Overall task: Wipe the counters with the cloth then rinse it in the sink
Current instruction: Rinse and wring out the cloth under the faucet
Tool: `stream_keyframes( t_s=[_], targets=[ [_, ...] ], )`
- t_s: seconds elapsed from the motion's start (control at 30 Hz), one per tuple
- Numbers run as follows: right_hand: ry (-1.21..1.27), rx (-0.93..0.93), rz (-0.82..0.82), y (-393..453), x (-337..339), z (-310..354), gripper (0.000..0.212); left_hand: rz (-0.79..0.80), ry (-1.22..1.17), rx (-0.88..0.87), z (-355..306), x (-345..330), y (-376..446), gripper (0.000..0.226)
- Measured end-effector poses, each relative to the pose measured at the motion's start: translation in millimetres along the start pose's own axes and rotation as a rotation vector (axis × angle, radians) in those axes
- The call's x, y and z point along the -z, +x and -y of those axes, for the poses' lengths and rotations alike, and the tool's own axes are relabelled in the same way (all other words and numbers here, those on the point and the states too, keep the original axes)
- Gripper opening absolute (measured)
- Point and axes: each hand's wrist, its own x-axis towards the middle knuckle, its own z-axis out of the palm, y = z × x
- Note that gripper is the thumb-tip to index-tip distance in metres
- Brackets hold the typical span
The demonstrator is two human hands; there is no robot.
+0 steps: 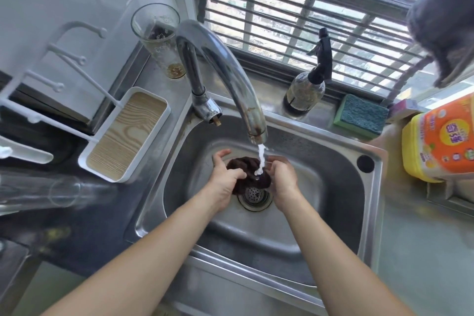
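Tall empty glass (156, 38) behind tap, white tray with wood-grain base (125, 133) at my left, spray bottle (309, 82) on window ledge, green-blue sponge (361, 115) beside it, orange-yellow detergent jug (441, 141) at my right.

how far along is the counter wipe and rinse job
Wiping looks over, though the counters are barely checkable. In hand: left hand and right hand bunch the dark cloth under the faucet stream, above the sink drain. Left: finish rinsing, shut off the water.

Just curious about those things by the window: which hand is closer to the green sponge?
Right. The right hand grips the cloth below the green sponge; the left hand holds the cloth's far side.
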Motion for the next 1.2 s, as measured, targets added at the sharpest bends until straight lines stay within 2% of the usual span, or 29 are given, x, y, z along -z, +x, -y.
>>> stream_keyframes(
  t_s=[0.1, 0.17, 0.2, 0.27, 0.37, 0.43, 0.5, 0.57, 0.6, 0.67, 0.73, 0.83, 0.9, 1.0, 1.07, 1.1, 1.17, 1.2],
  targets=[
    [-0.164, -0.087, 0.309, -10, 12, 0, 0.037, 0.144, 0.121, -0.085, -4, 8, 0, 0.072],
    [-0.372, 0.046, 0.436, -10, 17, -2, 0.041, 0.187, 0.105, -0.097, -5, 6, -2, 0.068],
    [-0.441, 0.135, 0.415, -10, 15, -3, 0.036, 0.168, 0.069, -0.077, -5, 4, -3, 0.066],
    [-0.382, 0.27, 0.313, -12, 8, -2, 0.022, 0.147, -0.08, 0.05, -4, 1, -4, 0.058],
    [-0.071, 0.232, 0.261, -13, -1, 2, 0.02, 0.235, -0.112, 0.282, 2, 4, -8, 0.04],
    [0.052, 0.171, 0.213, -17, -3, 5, 0.027, 0.228, -0.093, 0.32, 8, 7, -7, 0.04],
    [-0.079, 0.198, 0.113, -19, -2, 6, 0.031, 0.108, -0.132, 0.257, 10, 7, -5, 0.037],
    [-0.398, 0.363, 0.078, -21, -4, -3, 0.027, 0.042, -0.048, 0.161, 9, 5, -3, 0.038],
    [-0.565, 0.45, 0.081, -23, -7, -9, 0.028, 0.043, -0.025, 0.145, 10, 1, -3, 0.046],
    [-0.784, 0.525, 0.061, -27, -11, -25, 0.044, 0.062, -0.006, 0.167, 12, -7, -3, 0.065],
    [-0.81, 0.542, -0.026, -28, -12, -35, 0.049, 0.066, 0.037, 0.163, 11, -12, -5, 0.068],
    [-0.688, 0.552, -0.099, -30, -13, -28, 0.036, 0.077, 0.08, 0.083, 7, -16, -5, 0.053],
    [-0.663, 0.5, -0.116, -25, -16, -20, 0.039, 0.073, 0.088, 0.063, 2, -17, -6, 0.048],
    [-0.569, 0.246, -0.133, -13, -17, -12, 0.05, 0.13, 0.143, 0.07, 6, -16, -6, 0.032],
    [-0.327, 0.011, -0.129, -10, -14, -8, 0.046, 0.146, 0.229, 0.033, 9, -16, -8, 0.017],
    [-0.157, -0.106, -0.075, -10, -12, -6, 0.042, 0.148, 0.263, 0.003, 12, -17, -7, 0.013],
    [0.092, -0.252, 0.065, -10, -6, -5, 0.047, 0.104, 0.309, -0.031, 17, -18, -8, 0.031],
    [0.122, -0.269, 0.136, -8, -4, -7, 0.052, 0.09, 0.266, 0.004, 13, -17, -12, 0.038]
  ],
)
